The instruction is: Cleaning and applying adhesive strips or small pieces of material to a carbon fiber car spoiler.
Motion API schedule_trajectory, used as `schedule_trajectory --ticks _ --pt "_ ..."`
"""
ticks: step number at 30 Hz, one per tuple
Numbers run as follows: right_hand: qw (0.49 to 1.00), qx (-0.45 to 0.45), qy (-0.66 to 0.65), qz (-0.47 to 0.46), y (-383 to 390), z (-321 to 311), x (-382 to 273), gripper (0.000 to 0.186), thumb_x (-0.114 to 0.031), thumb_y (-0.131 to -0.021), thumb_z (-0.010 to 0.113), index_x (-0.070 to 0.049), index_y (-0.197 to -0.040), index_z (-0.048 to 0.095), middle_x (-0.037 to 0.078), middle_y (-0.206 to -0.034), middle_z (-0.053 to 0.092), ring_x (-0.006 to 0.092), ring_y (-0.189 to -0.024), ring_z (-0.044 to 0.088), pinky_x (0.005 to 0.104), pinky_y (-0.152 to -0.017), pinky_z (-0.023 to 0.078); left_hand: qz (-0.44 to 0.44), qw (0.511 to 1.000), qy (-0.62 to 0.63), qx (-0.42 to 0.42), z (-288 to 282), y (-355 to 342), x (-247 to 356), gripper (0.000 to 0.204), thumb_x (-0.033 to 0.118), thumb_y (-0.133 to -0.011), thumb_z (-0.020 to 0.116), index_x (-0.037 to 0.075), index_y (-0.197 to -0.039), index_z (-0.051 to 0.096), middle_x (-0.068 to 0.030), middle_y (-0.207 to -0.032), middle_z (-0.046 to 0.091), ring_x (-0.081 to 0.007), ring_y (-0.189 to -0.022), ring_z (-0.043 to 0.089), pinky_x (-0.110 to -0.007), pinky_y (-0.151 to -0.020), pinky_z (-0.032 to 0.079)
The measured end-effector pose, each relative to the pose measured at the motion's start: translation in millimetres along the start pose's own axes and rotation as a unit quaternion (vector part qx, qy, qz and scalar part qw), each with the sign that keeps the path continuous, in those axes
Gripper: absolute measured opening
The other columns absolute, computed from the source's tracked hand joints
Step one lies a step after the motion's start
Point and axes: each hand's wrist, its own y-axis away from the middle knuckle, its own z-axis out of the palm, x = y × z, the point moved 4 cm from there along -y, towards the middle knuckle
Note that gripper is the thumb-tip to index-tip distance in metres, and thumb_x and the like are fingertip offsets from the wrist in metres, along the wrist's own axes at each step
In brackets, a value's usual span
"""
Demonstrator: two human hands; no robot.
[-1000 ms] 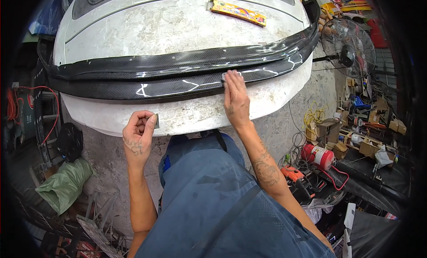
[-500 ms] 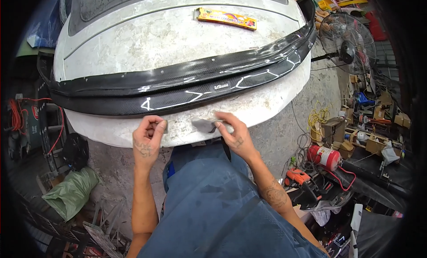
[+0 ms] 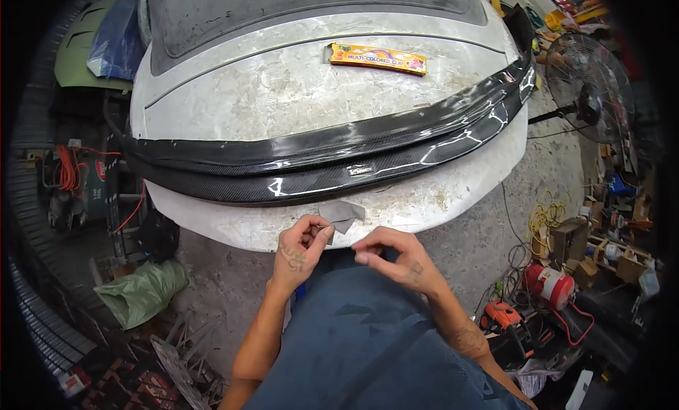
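Observation:
My left hand (image 3: 300, 251) is closed in a pinch on a small piece of grey sandpaper (image 3: 327, 234) at the near edge of a scuffed white car panel (image 3: 240, 222). Touching or just beyond its fingertips, a larger grey sandpaper sheet (image 3: 341, 211) lies on the panel. My right hand (image 3: 399, 258) hovers just right of it at the panel's edge, fingers curled and thumb near the forefinger; anything between them is too small to make out. Ahead of both hands, a long glossy black carbon-fibre lip (image 3: 311, 183) curves across the panel.
A yellow box (image 3: 378, 59) lies on the white panel behind the lip. A standing fan (image 3: 587, 91) is at the far right. On the right floor are a red tank (image 3: 548, 286), an orange machine (image 3: 502, 316) and cables; a green bag (image 3: 141, 293) sits at left.
The view has shifted, and both hands have come closer together. The larger sandpaper sheet, earlier in my right hand, now lies on the panel by my left fingers. My right hand has drawn back from it.

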Motion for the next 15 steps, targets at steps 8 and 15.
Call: schedule_trajectory --ticks 8,15 --pt "0.728 -0.482 -0.404 -0.272 30.5 -12.7 -127.6 0.032 -0.007 -0.088 0.080 0.002 -0.118 0.074 0.012 -0.107 0.069 0.0203 -0.087 0.067 0.0300 -0.079 0.053 -0.010 0.986 0.000 0.167 -3.2 2.7 5.3 0.010 0.007 -0.097 0.070 -0.002 -0.101 0.067 0.0059 -0.074 0.054 -0.0006 -0.064 0.046 -0.019 -0.056 0.036" --pt "0.621 -0.545 -0.529 -0.195 32.5 -10.4 -140.5 0.016 -0.004 -0.087 0.083 0.003 -0.099 0.075 0.015 -0.096 0.069 0.0306 -0.085 0.066 0.0372 -0.073 0.053 -0.044 0.979 -0.005 0.198 19.3 18.3 12.5 0.010 0.007 -0.099 0.069 -0.001 -0.105 0.067 0.0051 -0.083 0.058 -0.0016 -0.073 0.051 -0.018 -0.065 0.041"
